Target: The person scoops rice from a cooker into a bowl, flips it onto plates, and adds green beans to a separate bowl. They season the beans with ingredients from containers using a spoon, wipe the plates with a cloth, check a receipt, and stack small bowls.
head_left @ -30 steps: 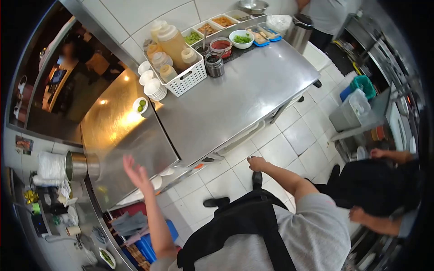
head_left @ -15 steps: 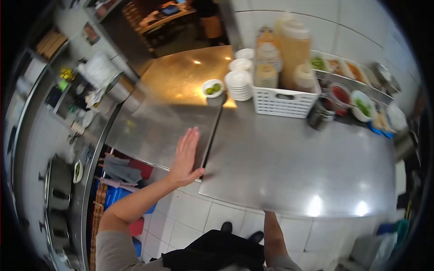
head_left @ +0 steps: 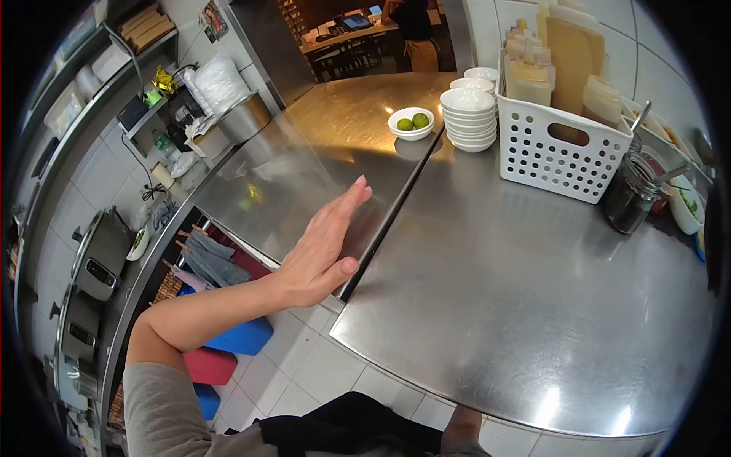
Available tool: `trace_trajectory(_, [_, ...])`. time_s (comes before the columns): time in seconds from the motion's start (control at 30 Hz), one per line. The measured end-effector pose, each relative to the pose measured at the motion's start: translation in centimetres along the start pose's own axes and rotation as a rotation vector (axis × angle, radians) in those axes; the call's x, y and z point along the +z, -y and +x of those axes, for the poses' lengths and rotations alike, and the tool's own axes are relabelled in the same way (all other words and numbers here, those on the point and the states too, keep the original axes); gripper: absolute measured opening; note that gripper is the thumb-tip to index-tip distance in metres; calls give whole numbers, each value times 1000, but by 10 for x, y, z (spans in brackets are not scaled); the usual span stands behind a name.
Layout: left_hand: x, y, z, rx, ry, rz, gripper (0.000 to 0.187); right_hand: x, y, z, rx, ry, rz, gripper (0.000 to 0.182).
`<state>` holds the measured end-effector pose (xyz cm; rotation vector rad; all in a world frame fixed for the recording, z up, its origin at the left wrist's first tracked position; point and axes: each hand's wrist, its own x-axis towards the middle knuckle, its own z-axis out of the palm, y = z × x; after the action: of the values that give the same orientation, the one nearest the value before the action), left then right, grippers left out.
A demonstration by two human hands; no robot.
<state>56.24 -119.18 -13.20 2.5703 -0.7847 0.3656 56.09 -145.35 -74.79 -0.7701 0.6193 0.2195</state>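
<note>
My left hand (head_left: 324,251) is held over the seam between two steel counters, palm turned sideways. Its fingers are stretched out and the thumb stands apart, with nothing in it. The near steel counter (head_left: 487,282) lies to its right, and the far steel counter (head_left: 259,194) extends beyond it. Past the fingertips, a small white bowl (head_left: 411,133) with green limes (head_left: 420,119) sits by the seam. Of my right arm, only part of the forearm (head_left: 462,430) shows below the counter's front edge; the hand itself is hidden.
Stacked white bowls (head_left: 468,122) stand beside a white perforated basket (head_left: 560,152) of sauce bottles. A dark glass jar (head_left: 630,194) is right of it. Rice cookers (head_left: 103,263) line the left side. Blue and red bins (head_left: 240,335) stand below. A person (head_left: 415,34) is beyond the opening.
The view has turned left and come closer, so bowls, basket and counters appear larger and farther right. My left hand remains outstretched over the seam. Less of my right forearm shows.
</note>
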Motion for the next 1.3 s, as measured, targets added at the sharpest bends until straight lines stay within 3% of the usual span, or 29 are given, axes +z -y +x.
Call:
trace_trajectory(0.53, [0, -2, -1, -13, -10, 59, 87, -38, 15, -28, -88, 127, 17, 48])
trace_trajectory(0.8, [2, -4, -2, -25, -6, 130, 87, -92, -8, -137, -34, 367, 113, 49])
trace_trajectory(0.97, [3, -4, -4, -8, -22, 117, 84, -107, -34, -244, 130, 341, 285, 51])
trace_trajectory(1.03, [2, -2, -4, -10, -30, 113, 84, -92, -31, -286, 220, 356, 331, 51])
trace_trajectory(1.13, [-1, 1, -9, 5, -104, 62, 81, 6, 35, -376, 368, 342, 428, 50])
trace_trajectory(1.17, [2, 4, -16, 45, -229, 46, 80, 16, 42, -394, 367, 343, 409, 50])
trace_trajectory(1.2, [2, 8, -26, 75, -360, 49, 78, 28, 49, -408, 469, 502, 591, 47])
trace_trajectory(1.27, [18, -5, -81, 47, -368, 87, 78, 56, 65, -427, 655, 724, 772, 44])
trace_trajectory(1.3, [21, -17, -121, -48, -240, 0, 80, 72, 73, -440, 632, 655, 626, 44])
